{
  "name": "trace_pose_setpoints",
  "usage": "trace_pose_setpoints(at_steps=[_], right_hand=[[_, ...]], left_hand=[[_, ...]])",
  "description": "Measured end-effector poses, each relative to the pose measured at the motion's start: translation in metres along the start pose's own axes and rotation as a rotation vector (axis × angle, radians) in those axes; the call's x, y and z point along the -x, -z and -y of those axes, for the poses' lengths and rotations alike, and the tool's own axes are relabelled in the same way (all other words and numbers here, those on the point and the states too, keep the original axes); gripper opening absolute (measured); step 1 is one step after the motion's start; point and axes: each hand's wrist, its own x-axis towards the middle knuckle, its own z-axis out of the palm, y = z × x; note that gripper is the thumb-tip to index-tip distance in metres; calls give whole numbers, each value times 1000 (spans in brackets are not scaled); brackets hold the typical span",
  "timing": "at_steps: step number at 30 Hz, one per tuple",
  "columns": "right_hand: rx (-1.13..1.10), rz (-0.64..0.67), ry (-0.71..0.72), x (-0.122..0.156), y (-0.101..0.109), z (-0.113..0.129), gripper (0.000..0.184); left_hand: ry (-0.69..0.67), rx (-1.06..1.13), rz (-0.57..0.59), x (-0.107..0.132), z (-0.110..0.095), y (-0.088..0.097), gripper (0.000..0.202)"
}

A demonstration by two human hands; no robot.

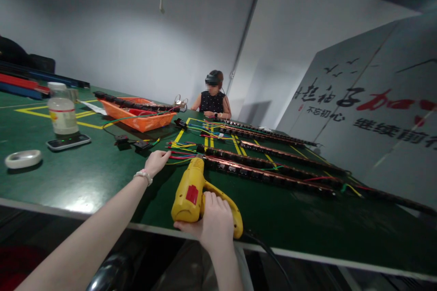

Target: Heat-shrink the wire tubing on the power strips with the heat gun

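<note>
My right hand [216, 218] is wrapped round the handle of a yellow heat gun [187, 193] with a red label. Its nozzle points away from me, at the near end of a long copper-coloured strip [259, 173] lined with black parts. My left hand [157, 162], with a bracelet at the wrist, is closed on a bundle of coloured wires [182, 156] that runs into the strip's end. Beyond it lies another strip [235, 157] with yellow and green wires.
On the green table [112, 182] are an orange basket [143, 122] of strips, a bottle [63, 111], a phone [68, 141], a white tape roll [23, 159] and black connectors [134, 144]. More strips [293, 152] lie to the right. A person [214, 100] wearing a headset sits opposite.
</note>
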Motion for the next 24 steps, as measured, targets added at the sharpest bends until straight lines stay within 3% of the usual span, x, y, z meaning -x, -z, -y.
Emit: trace_pose_setpoints(at_steps=[12,24], right_hand=[[-26,-82,147,8,-21,46,87],[-41,-130,157,8,-19,50,85]], left_hand=[[-13,4,29,0,-1,1,57],[7,32,31,0,0,1,60]])
